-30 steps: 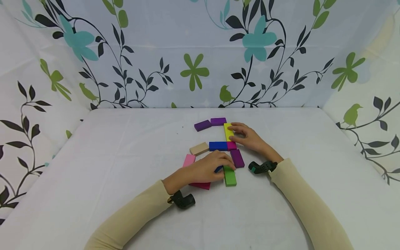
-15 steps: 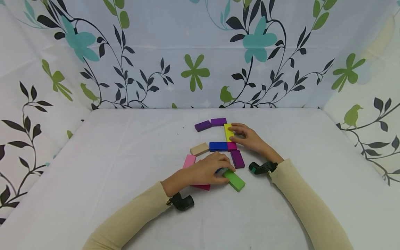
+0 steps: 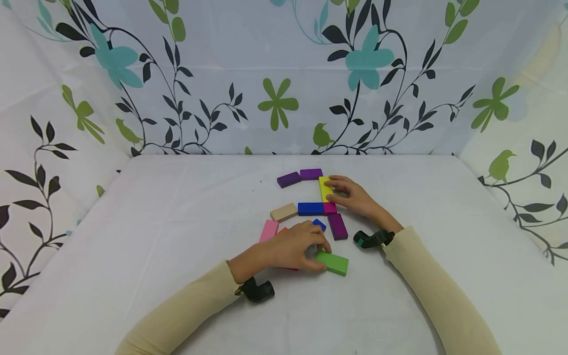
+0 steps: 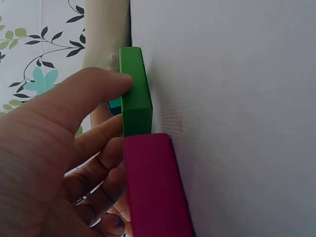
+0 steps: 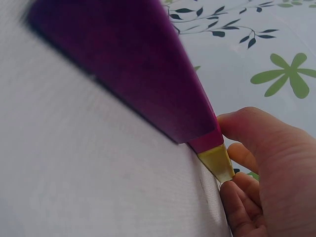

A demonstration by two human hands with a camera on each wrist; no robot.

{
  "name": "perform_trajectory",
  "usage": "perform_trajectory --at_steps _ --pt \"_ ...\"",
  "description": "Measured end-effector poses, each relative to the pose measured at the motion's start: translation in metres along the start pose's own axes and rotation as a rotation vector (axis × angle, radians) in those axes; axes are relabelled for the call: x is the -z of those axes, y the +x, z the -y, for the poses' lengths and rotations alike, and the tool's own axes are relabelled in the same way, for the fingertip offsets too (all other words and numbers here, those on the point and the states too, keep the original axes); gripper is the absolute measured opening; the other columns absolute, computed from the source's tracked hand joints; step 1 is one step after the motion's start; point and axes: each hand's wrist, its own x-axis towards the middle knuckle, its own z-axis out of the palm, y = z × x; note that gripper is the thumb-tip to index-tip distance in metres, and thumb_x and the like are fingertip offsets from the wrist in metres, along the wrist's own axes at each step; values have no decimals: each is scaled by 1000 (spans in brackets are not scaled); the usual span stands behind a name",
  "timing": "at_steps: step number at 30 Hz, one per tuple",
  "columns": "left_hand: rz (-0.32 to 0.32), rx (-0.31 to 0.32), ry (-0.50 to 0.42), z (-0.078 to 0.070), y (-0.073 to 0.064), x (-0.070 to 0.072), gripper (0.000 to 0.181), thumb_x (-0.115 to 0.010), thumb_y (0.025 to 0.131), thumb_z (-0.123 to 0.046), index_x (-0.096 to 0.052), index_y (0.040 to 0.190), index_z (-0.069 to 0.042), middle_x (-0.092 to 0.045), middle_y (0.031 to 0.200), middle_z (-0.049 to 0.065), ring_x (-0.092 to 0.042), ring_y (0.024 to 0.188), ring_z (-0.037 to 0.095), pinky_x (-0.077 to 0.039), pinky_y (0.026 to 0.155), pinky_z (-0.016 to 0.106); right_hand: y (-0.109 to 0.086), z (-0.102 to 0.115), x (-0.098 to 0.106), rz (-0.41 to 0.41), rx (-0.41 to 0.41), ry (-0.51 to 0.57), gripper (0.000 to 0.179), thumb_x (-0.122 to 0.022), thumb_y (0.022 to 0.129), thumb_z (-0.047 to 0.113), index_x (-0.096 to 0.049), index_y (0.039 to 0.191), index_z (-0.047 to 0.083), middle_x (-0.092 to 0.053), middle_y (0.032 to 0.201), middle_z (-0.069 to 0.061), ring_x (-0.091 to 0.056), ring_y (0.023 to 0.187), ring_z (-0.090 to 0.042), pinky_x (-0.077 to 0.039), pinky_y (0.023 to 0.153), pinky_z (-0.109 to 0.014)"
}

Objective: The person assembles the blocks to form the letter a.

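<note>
My left hand [image 3: 295,246] pinches the green wooden block [image 3: 335,264] between thumb and fingers, low over the white cloth. In the left wrist view the thumb presses the side of the green block [image 4: 136,89], and its near end meets a magenta block [image 4: 155,187]. My right hand [image 3: 350,194] holds the yellow block [image 3: 325,189], thumb at its near end and fingers along its far part. Against that block sits a short magenta block [image 3: 330,208], with a blue block [image 3: 310,209] to its left and a purple block [image 3: 338,227] below. The left hand hides part of the layout.
Two purple blocks [image 3: 289,179] lie at the back of the row. A tan block [image 3: 284,212], a pink block [image 3: 268,230] and a small blue block [image 3: 319,225] lie around the left hand. White cloth [image 3: 199,207] covers the table, and a patterned curtain [image 3: 213,64] hangs behind.
The green block has turned from pointing toward me to lying nearly crosswise, moving slightly right and nearer. The left hand has shifted a little nearer, uncovering a small blue block. The right hand stays put.
</note>
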Motion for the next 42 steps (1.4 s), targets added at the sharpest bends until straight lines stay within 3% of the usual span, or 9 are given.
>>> perform_trajectory --at_steps 14,22,29,42 --pt "16 99 -17 -6 -8 -3 29 -78 95 -28 -77 119 -11 -67 108 1 -56 108 16 -49 93 25 1 -3 0 9 -9 -2 49 -65 104 13 -54 148 -6 -36 164 -27 -49 141 -49 -37 120 -61" --pt "-13 94 -16 -6 -14 -5 27 -78 96 -26 -76 118 -11 -67 109 1 -57 107 15 -49 91 23 2 -4 -2 8 -13 5 49 -65 104 12 -54 148 -6 -36 165 -26 -48 142 -49 -36 121 -60" --pt "-45 86 13 -5 -23 -4 28 -78 96 -28 -76 118 -10 -68 109 2 -55 99 13 -46 81 19 1 0 -1 13 -13 -3 49 -65 104 13 -53 149 -6 -35 165 -27 -48 141 -50 -37 120 -60" --pt "-82 97 31 -4 -34 -5 28 -78 96 -30 -75 116 -10 -68 108 4 -58 102 17 -49 87 25 1 1 0 15 -23 -12 50 -65 104 12 -53 149 -5 -34 166 -26 -48 141 -50 -36 121 -61"
